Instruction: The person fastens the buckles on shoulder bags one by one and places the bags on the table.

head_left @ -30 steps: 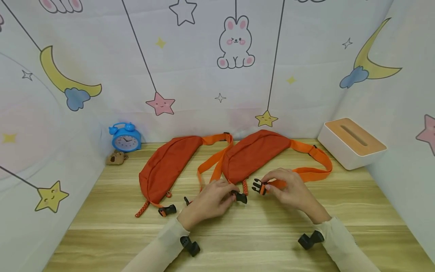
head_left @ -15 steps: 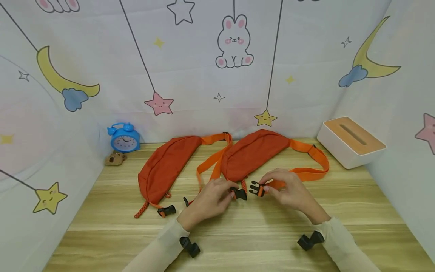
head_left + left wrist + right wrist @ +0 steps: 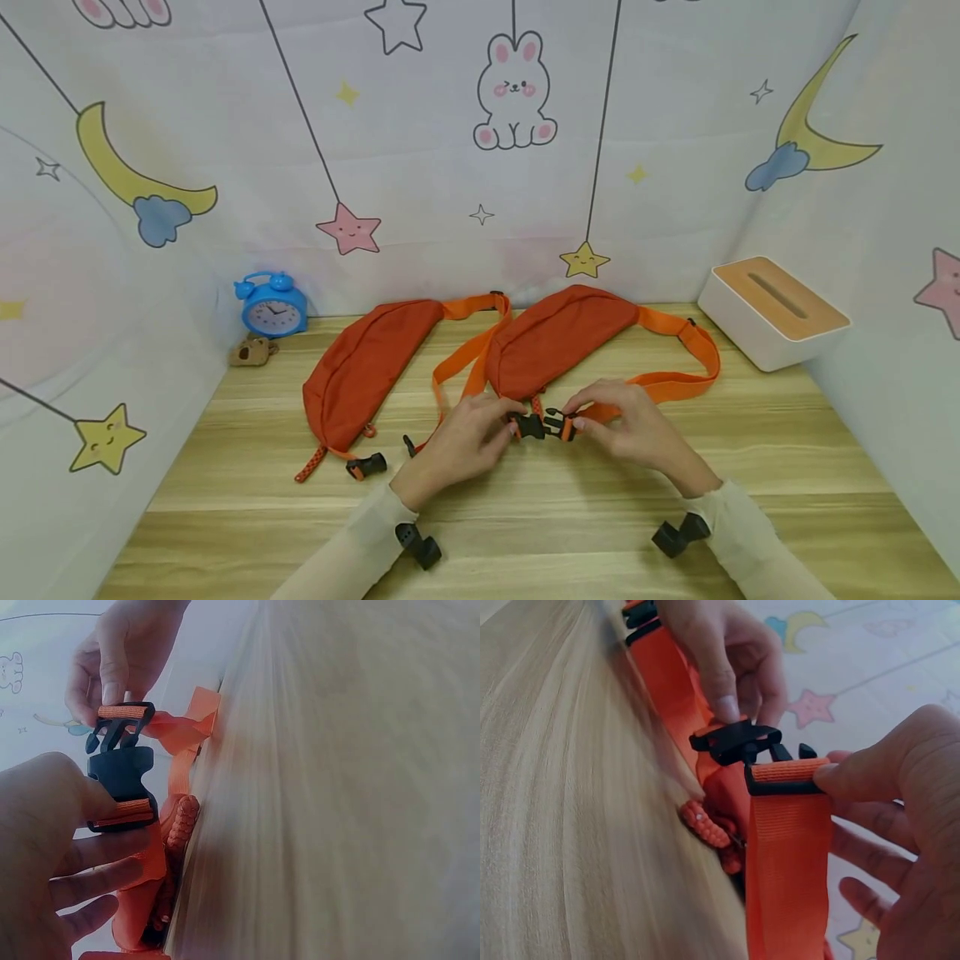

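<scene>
My left hand (image 3: 467,437) pinches the black socket half of a side-release buckle (image 3: 531,427) between thumb and fingers. In my right hand (image 3: 636,423) is the pronged half (image 3: 558,423), pinched at its orange-webbed end. The two halves face each other; in the left wrist view the prongs (image 3: 112,735) point into the mouth of the socket (image 3: 121,774), their arms still showing outside it. An orange strap (image 3: 787,862) hangs from the pronged half in the right wrist view. Behind the hands lies the red-orange waist bag (image 3: 562,342) whose strap (image 3: 678,385) loops round on the right.
A second waist bag (image 3: 375,367) lies at left, its loose socket buckle (image 3: 366,467) near my left forearm. A blue alarm clock (image 3: 274,308), a small brown toy-like figure (image 3: 252,351) and a white tissue box (image 3: 772,317) stand along the back of the wooden table (image 3: 540,533).
My right hand has moved left with the pronged half, closing the gap until its prongs meet the socket. My left hand has stayed nearly still, holding the socket.
</scene>
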Demonstrator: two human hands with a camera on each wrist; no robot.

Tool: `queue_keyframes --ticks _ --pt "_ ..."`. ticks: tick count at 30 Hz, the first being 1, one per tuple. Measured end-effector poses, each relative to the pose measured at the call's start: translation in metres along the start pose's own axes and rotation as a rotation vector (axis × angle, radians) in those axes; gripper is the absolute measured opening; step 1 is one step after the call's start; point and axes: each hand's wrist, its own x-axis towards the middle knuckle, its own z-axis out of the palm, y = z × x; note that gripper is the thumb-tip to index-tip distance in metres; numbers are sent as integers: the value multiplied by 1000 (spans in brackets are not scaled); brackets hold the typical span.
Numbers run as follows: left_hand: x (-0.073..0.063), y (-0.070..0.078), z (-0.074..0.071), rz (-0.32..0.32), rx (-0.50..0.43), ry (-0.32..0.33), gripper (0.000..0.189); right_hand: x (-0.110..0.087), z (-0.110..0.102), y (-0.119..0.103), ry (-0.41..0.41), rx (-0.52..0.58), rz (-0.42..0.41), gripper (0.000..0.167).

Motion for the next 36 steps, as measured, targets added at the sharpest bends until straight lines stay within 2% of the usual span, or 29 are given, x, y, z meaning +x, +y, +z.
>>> queue_keyframes --ticks 11,19,27,36 --pt "0 1 0 7 -31 22 24 0 3 -5 -28 16 26 31" --pt "1 -1 2 9 -42 26 25 0 5 -2 -51 51 0 28" --pt "1 0 2 -7 -53 11 23 -1 7 -3 -68 38 -17 27" --pt "1 1 2 24 -46 40 23 -1 12 -5 -72 40 -13 25"
